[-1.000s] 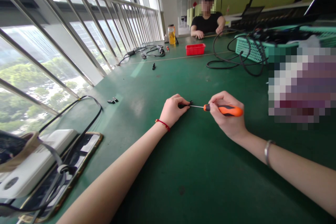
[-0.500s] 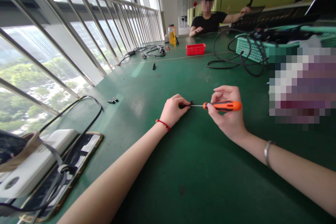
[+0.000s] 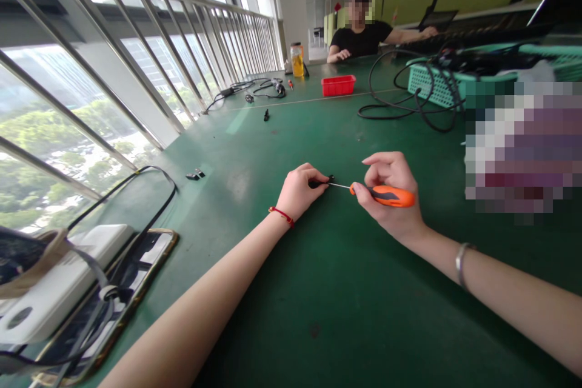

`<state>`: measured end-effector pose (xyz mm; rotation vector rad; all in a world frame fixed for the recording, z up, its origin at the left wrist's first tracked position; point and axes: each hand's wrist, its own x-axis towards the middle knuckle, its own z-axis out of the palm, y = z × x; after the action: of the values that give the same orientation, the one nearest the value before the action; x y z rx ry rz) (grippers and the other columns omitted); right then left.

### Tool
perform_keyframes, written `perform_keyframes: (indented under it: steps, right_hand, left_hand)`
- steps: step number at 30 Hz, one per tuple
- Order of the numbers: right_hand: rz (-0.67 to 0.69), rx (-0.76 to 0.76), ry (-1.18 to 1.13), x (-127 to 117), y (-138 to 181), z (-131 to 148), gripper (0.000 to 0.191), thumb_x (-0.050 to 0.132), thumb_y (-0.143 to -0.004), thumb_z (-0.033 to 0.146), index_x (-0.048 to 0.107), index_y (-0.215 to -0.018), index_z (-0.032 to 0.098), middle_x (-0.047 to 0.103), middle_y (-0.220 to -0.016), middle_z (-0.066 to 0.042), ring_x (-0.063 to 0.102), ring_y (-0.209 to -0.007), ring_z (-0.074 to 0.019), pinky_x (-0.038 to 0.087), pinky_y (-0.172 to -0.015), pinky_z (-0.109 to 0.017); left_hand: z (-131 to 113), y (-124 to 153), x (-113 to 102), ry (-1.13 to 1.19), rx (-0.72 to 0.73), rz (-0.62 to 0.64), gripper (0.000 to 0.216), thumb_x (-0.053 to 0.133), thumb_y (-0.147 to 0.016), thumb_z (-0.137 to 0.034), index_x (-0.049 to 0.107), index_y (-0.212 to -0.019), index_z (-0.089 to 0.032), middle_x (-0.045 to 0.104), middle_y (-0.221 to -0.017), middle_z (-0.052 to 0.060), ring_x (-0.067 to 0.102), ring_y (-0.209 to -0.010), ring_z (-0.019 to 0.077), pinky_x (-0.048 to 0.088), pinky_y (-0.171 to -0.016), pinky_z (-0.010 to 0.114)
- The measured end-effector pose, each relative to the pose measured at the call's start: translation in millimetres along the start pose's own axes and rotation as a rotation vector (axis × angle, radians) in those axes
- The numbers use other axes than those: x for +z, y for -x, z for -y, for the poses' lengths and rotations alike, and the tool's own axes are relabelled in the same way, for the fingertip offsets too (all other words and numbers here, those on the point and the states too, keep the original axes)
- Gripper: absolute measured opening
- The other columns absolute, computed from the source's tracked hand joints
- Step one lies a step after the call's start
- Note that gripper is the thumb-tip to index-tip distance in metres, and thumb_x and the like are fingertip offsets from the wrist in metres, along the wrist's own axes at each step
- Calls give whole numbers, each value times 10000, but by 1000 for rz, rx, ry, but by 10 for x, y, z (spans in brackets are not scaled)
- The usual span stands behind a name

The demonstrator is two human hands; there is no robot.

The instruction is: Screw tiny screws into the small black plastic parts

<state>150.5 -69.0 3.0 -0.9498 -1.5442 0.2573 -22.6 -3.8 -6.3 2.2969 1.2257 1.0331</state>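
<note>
My left hand [image 3: 302, 189] is pinched on a small black part [image 3: 321, 182] at the middle of the green table [image 3: 282, 291]; the fingers hide most of it, so its kind does not show. In my right hand [image 3: 393, 200] is a screwdriver [image 3: 394, 196] with an orange and dark grey handle. Thumb and fingers close on the handle, while the index finger points away from it. The thin metal shaft runs left, its tip at the black part. Whether the tip sits in a screw is too small to tell.
Small black pieces [image 3: 195, 175] lie at left, another black piece [image 3: 266, 115] farther back. Beyond are a red bin [image 3: 338, 85], a jar [image 3: 297, 60], cables [image 3: 268, 88] and a teal basket [image 3: 436, 86]. A white power bank [image 3: 68, 273] and phone [image 3: 154, 248] lie near left. A person [image 3: 361, 39] sits opposite.
My right hand has turned the screwdriver, and its handle end has dropped lower, so the shaft now slants. The left hand keeps its place. The person opposite has moved an arm slightly.
</note>
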Motion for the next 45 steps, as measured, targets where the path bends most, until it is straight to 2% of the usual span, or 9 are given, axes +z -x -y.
perform_keyframes:
  steps: [4, 10, 16, 22, 29, 35, 37, 41, 45]
  right_hand:
    - [43, 22, 96, -13, 7, 42, 126, 602, -761, 227, 491, -821, 227, 395, -441, 107, 392, -372, -81, 355, -462, -248]
    - [-33, -65, -46, -3, -12, 15, 411, 649, -677, 165, 451, -1032, 230, 503, -759, 23, 531, -622, -128, 462, -581, -274]
    - [30, -48, 133, -19, 8, 55, 125, 612, -751, 218, 496, -797, 235, 431, -524, 77, 430, -415, -86, 380, -470, -250]
    - [-39, -103, -39, 20, -1, 16, 514, 662, -669, 172, 407, -1110, 234, 499, -786, 22, 525, -634, -132, 466, -597, -290]
    - [38, -53, 132, -14, 23, 52, 270, 602, -755, 190, 468, -986, 231, 351, -520, 110, 379, -404, -79, 374, -483, -256]
    - [-44, -151, -22, 21, -1, 3, 531, 670, -659, 168, 417, -1118, 252, 502, -808, 5, 527, -674, -151, 473, -613, -311]
    - [-17, -143, 29, 8, -2, 14, 472, 679, -667, 190, 449, -1076, 242, 488, -717, 40, 484, -565, -119, 437, -543, -275]
    - [76, -99, 122, -23, 19, 64, 98, 613, -757, 202, 521, -789, 218, 442, -481, 93, 411, -379, -70, 356, -444, -230]
    - [18, -89, 65, -9, 20, 48, 218, 613, -728, 156, 528, -918, 220, 517, -616, 61, 494, -484, -94, 433, -535, -245]
  left_hand:
    - [-8, 3, -1, 2, -5, -5, 82, 655, -710, -136, 708, -755, -178, 634, -770, 6, 617, -733, 128, 513, -721, 247]
    - [-11, 5, -2, 7, -5, -6, 86, 655, -707, -126, 708, -758, -169, 632, -769, 10, 613, -729, 126, 511, -717, 243]
    - [-23, 4, -8, 0, -7, -6, 77, 656, -710, -138, 707, -752, -177, 631, -760, 6, 616, -730, 129, 513, -722, 248]
    - [-10, 4, 0, 15, -4, -8, 81, 655, -708, -132, 710, -757, -166, 633, -770, 13, 614, -729, 129, 513, -711, 245]
    - [10, 0, 6, 10, 5, -6, 85, 654, -714, -141, 714, -768, -168, 634, -773, 12, 616, -737, 129, 511, -711, 243]
    - [15, -1, 13, 13, 10, -11, 78, 659, -711, -137, 713, -763, -160, 633, -768, 14, 614, -733, 129, 506, -702, 242]
    - [8, 0, 10, 9, 12, -11, 81, 660, -711, -138, 714, -767, -159, 634, -765, 14, 614, -733, 130, 505, -703, 244]
    - [-5, 2, 2, -2, 14, -17, 71, 660, -711, -138, 709, -753, -166, 631, -753, 7, 615, -728, 127, 507, -714, 243]
    - [-7, -1, 3, 6, 6, -16, 77, 656, -710, -131, 708, -755, -167, 628, -756, 6, 615, -718, 124, 512, -704, 241]
